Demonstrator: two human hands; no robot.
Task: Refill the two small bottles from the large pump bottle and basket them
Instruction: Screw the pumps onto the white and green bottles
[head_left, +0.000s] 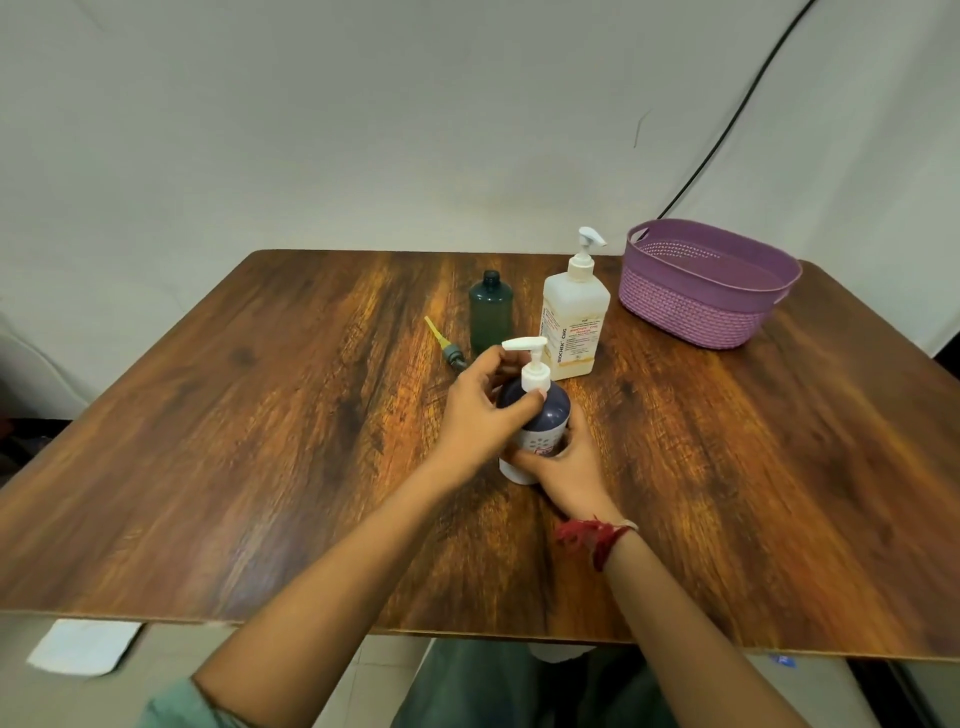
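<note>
Head view, early stage: dark bottle (540, 413) gripped by right hand (566, 462), its pump collar (535, 376) pinched by left hand (483, 405), green bottle (491, 312) uncapped, neither in basket (685, 317) yet

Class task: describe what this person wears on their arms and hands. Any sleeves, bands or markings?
Both forearms are bare and neither hand is gloved. Up the arm from the left hand, a green sleeve edge shows near the elbow. The right hand has a knotted red thread band at its wrist, with a thin pale strand beside it.
</note>
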